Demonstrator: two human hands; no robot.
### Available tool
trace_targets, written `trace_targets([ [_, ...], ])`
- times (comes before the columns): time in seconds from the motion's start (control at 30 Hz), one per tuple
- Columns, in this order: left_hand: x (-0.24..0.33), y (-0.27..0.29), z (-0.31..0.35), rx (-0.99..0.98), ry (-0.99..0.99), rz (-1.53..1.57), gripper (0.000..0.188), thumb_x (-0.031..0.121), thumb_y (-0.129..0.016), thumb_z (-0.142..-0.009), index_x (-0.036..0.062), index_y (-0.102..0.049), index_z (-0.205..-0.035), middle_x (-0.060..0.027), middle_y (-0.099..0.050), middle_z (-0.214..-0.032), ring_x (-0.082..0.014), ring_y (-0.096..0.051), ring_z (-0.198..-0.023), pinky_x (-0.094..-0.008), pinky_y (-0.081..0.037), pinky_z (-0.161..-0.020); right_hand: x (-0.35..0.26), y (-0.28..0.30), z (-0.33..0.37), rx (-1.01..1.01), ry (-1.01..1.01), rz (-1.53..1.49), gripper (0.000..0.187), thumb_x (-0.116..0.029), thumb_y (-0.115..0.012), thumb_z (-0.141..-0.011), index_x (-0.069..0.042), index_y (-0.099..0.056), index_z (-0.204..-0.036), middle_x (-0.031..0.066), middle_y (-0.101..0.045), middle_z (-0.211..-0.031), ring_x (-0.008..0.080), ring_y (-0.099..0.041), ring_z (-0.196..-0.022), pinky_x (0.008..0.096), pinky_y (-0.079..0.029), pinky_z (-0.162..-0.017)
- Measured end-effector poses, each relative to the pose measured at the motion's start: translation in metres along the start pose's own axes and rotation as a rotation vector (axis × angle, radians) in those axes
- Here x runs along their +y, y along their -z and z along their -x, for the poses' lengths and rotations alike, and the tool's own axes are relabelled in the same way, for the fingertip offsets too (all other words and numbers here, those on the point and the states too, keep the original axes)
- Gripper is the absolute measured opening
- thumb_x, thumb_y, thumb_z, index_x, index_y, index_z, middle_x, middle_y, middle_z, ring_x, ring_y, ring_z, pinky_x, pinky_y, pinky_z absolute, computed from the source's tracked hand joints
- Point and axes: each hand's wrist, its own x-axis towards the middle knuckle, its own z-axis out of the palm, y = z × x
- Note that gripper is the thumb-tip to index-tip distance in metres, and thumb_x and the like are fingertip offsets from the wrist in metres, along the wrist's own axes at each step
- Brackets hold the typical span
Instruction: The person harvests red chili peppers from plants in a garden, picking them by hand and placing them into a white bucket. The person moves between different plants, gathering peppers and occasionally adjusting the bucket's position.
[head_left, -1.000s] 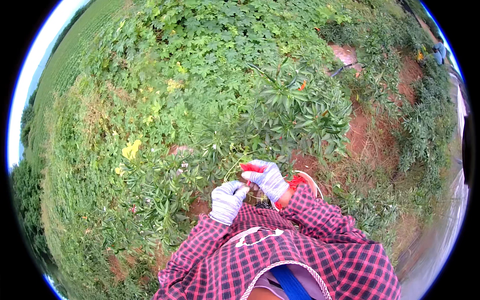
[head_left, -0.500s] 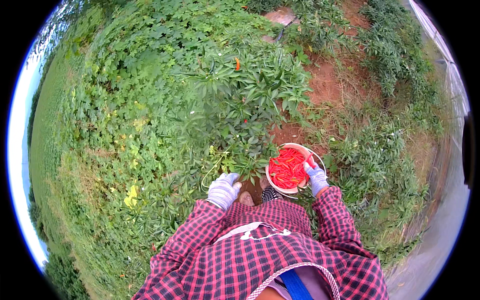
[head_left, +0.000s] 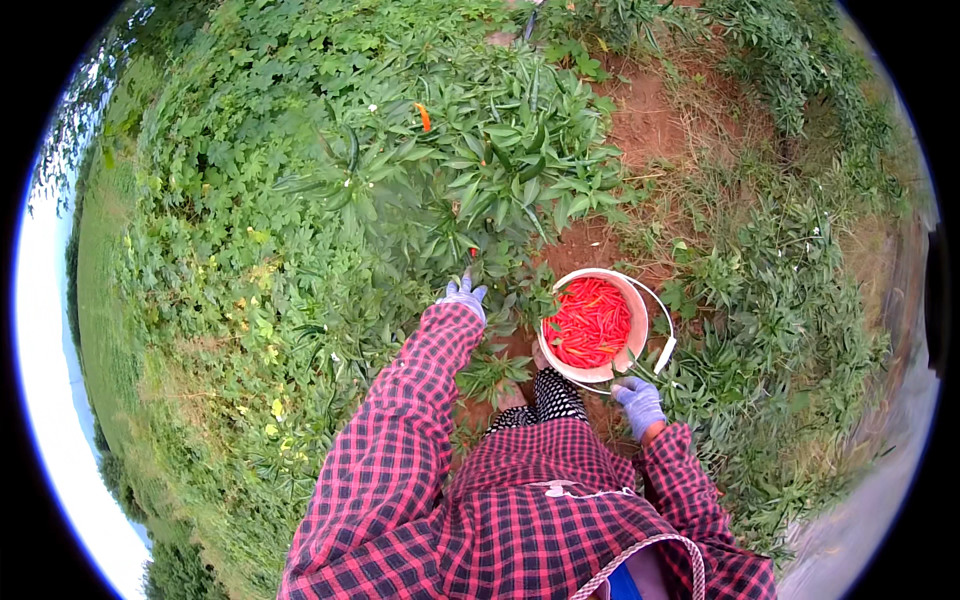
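My left hand [head_left: 463,296], in a pale glove, reaches into a chili plant [head_left: 510,160] with its fingers apart. Just beyond the fingertips a small red chili [head_left: 473,252] shows among the leaves. Near my feet stands a white bucket [head_left: 637,305] holding many red chilies [head_left: 590,325]. My right hand [head_left: 640,405], also gloved, is beside the bucket's near right rim, fingers curled together. Green leaves lie between it and the rim, and what its fingers hold, if anything, cannot be made out. The bucket's handle [head_left: 667,352] hangs out to the right.
An orange chili [head_left: 424,117] and several green ones show higher on the plant. Dense leafy growth [head_left: 250,150] spreads along the left. Reddish bare soil [head_left: 645,115] with dry grass runs ahead at the right, and more plants [head_left: 760,290] grow right of the bucket.
My left hand has moved forward and right into the plant, its arm stretching out. My right hand has left the chilies inside the bucket and dropped to beside its near rim.
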Motion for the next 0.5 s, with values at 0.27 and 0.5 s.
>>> trace_targets([
  [0.27, -0.008, -0.063, 0.002, 0.068, -0.099, -0.09, 0.062, 0.02, -0.046, -0.081, 0.0165, -0.022, -0.138, -0.0046, -0.01, -0.147, -0.0251, -0.021, -0.132, -0.0391, -0.031, -0.101, -0.11, -0.098, -0.108, -0.217, 0.509, 0.08, 0.019, -0.006, -0.055, -0.079, 0.003, -0.06, -0.095, 0.0073, -0.061, -0.081, 0.0137, -0.057, -0.074, 0.0254, -0.047, -0.066],
  [0.5, -0.008, -0.087, -0.014, 0.15, -0.135, -0.089, 0.068, 0.031, -0.055, -0.079, 0.0144, -0.025, -0.137, -0.0042, -0.025, -0.142, -0.0221, -0.026, -0.129, -0.0398, -0.03, -0.1, -0.141, -0.253, -0.18, -0.316, 0.266, -0.302, 0.017, -0.009, -0.057, -0.08, 0.0, -0.058, -0.095, 0.0066, -0.059, -0.076, 0.0136, -0.056, -0.067, 0.0244, -0.045, -0.056],
])
